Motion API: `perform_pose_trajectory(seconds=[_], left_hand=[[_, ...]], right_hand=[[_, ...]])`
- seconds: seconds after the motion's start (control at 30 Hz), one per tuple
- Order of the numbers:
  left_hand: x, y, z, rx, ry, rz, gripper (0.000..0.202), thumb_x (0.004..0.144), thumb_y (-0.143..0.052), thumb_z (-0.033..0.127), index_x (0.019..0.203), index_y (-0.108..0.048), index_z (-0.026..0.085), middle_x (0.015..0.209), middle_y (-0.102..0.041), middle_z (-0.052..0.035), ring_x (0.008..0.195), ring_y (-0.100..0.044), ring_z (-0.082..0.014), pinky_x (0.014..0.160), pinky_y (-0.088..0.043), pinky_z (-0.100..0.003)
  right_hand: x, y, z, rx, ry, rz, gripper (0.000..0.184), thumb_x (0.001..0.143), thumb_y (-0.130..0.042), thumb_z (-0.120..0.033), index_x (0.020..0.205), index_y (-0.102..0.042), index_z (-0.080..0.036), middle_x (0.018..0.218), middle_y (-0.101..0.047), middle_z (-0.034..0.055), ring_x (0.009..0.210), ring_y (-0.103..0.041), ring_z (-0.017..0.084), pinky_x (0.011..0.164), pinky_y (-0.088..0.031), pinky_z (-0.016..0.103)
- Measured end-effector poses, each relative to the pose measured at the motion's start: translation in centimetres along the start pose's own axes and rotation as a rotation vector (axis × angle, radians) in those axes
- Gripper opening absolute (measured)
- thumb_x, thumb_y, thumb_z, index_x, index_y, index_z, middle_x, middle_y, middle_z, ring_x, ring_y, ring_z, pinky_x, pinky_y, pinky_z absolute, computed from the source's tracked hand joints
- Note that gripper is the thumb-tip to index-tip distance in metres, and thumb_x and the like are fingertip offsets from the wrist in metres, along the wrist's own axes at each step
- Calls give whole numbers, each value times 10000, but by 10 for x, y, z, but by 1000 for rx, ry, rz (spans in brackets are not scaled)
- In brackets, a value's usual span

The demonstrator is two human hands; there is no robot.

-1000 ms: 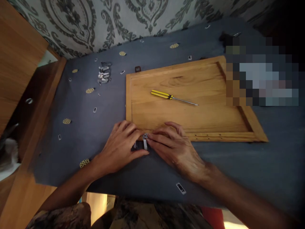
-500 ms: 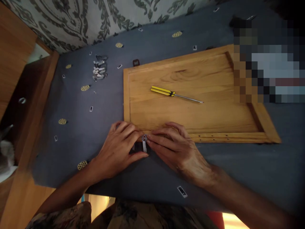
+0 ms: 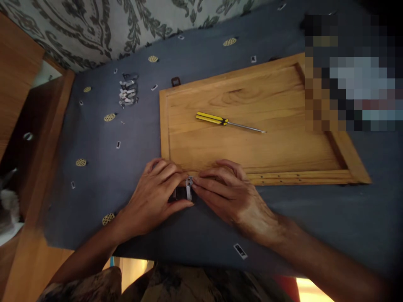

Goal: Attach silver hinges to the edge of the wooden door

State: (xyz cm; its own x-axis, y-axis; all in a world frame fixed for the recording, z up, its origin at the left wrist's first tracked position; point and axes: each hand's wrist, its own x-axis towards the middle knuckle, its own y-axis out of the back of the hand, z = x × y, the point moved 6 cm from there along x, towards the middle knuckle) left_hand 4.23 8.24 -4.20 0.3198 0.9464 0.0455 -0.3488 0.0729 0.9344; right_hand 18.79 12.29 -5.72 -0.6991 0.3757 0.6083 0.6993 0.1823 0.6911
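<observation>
A framed wooden panel [image 3: 239, 147] lies flat on the blue cloth. At the left end of its near rail is a small metal hinge-like fitting [image 3: 189, 188], with a holed silver plate against the wood and a dark middle part. My left hand [image 3: 154, 193] grips the fitting's left side, with its thumb below and fingers bent over the panel's edge. My right hand [image 3: 236, 197] has its fingertips pressed together at the fitting's right side; anything small between them is hidden. A yellow-handled screwdriver [image 3: 212, 118] rests on the panel beyond both hands.
Several metal fittings [image 3: 128, 93] lie in a pile on the cloth [image 3: 138, 138] at left. A small dark brown piece [image 3: 175, 81] sits by the panel's far left corner. Small holes show along the near rail [image 3: 280, 179]. A wooden cabinet edge [image 3: 52, 155] stands left; a patterned wall rises behind.
The view has shifted slightly, so the scene sits a little left and higher. Both hands keep the same grip at the fitting; the screwdriver lies unmoved on the panel.
</observation>
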Motion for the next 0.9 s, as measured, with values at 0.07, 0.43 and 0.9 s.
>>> perform_pose_trajectory(seconds=[0.07,0.43,0.9], left_hand=[[0,0,0,-1,-3,2,405,885,-746,481,1127,-621,181,1101,-689,-54,1046,-568,-259,965,-399,-456],[0,0,0,-13,4,17,371,937,-670,510,1116,-628,187,1087,-688,-66,1041,-562,-262,948,-413,-458],[1,1,0,-13,-1,22,275,972,-640,441,1108,-628,202,1065,-700,-61,1032,-579,-259,946,-424,-468]], right_hand=[[0,0,0,-1,-3,6,129,1010,-574,-169,1006,-701,-192,974,-797,-25,961,-662,173,1011,-451,421],[0,-1,0,-27,2,-46,159,1015,-568,-191,1026,-724,-222,1004,-794,-29,982,-647,178,1044,-431,428],[0,0,0,1,-21,-61,106,978,-624,-158,1033,-713,-174,998,-798,-5,984,-651,190,1059,-421,439]])
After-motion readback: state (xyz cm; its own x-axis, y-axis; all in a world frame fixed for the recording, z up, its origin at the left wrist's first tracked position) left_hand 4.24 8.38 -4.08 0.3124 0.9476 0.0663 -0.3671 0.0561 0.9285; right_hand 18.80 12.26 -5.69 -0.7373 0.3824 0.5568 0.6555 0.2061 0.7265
